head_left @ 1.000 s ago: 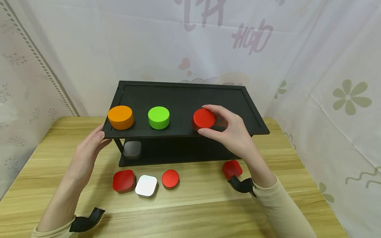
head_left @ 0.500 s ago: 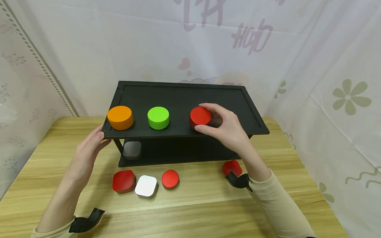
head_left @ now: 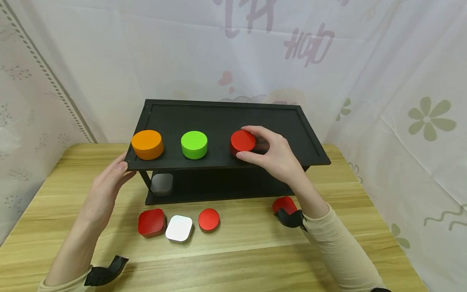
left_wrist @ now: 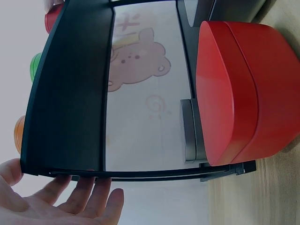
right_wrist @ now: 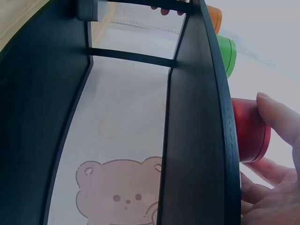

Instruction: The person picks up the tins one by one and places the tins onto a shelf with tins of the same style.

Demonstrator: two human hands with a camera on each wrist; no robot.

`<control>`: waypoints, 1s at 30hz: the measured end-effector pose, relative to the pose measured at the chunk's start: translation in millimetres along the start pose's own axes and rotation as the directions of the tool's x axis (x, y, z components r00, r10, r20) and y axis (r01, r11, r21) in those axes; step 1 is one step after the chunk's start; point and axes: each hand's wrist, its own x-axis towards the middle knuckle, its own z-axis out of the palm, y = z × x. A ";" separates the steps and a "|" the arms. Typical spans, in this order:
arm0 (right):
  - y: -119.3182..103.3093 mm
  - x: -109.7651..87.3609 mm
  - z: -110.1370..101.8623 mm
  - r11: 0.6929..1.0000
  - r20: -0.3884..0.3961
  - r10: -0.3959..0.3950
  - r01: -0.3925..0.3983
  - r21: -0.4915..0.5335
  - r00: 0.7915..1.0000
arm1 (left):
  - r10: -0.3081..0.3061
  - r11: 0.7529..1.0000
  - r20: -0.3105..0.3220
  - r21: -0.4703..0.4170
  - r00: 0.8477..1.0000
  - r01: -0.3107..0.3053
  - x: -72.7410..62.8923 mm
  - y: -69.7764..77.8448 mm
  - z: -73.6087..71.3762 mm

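A two-tier black shelf (head_left: 226,121) stands on the table. My left hand (head_left: 103,190) grips its left front corner, with fingertips curled under the top board's edge and the thumb at the corner. On the top board, my right hand (head_left: 279,158) pinches a red round lidded box (head_left: 243,140) between thumb and fingers. The box rests on or just above the board; in the right wrist view its base (right_wrist: 239,131) lies against it. Left of it, along the front edge, sit a green round box (head_left: 194,144) and an orange round box (head_left: 147,144).
A grey square box (head_left: 162,184) sits on the lower tier at left. Before the shelf lie a red square box (head_left: 151,222), a white square box (head_left: 179,228) and a small red round box (head_left: 209,219). Another red square box (head_left: 284,205) is partly behind the right wrist strap.
My right hand has moved slightly left with the red round box, toward the green one. My left hand stays at the shelf corner.
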 end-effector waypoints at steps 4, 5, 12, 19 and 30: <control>2.3 2.0 0.1 1.000 0.006 0.005 -0.005 -0.004 1.000 | 0.002 1.000 0.001 -0.001 1.000 -0.002 0.1 0.1 0.3; 2.7 2.5 0.1 1.000 0.008 0.007 -0.007 -0.007 1.000 | 0.002 1.000 0.002 -0.001 1.000 -0.002 0.1 0.1 0.3; 4.8 4.7 -0.2 0.999 0.019 0.027 -0.027 -0.027 0.999 | -0.011 1.000 0.000 0.016 1.000 0.011 -0.6 2.1 1.1; 4.8 6.4 -0.1 0.998 0.031 0.040 -0.038 -0.050 0.999 | -0.019 0.999 -0.003 0.034 1.000 0.020 -1.7 4.2 2.7; 6.4 6.9 0.1 0.996 0.046 0.065 -0.062 -0.065 0.997 | -0.001 1.000 -0.007 0.015 1.000 0.001 -0.9 1.1 1.8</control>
